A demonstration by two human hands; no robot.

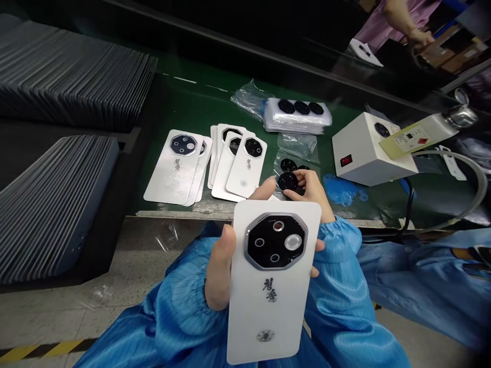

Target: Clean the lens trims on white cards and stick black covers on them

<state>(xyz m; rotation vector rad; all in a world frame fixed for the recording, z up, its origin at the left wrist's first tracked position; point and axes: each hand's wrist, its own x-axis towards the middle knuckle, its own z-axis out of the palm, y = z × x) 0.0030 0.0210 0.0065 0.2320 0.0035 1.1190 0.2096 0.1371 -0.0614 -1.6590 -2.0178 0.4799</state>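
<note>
My left hand point(219, 271) grips a white phone back cover point(268, 312) close to the camera, its thumb along the left edge and fingertips showing at the right edge. The cover carries a black octagonal camera panel with a silver rim and dark lettering below. Behind it, at the front of the green bench, my right hand point(313, 190) is closed with thumb and fingertips on a round black lens cover point(287, 181). Another black lens cover point(288, 164) lies just beyond on clear plastic film. Beside it, a third is partly hidden by my fingers.
More white back covers point(245, 166) lie overlapping, with another group point(172, 171) to their left. A plastic-wrapped stack point(297, 120) bears black discs. At right stand a white box point(368, 148) and a tilted bottle point(418, 134). Dark panels point(57, 204) fill the left; a person point(406, 23) is behind.
</note>
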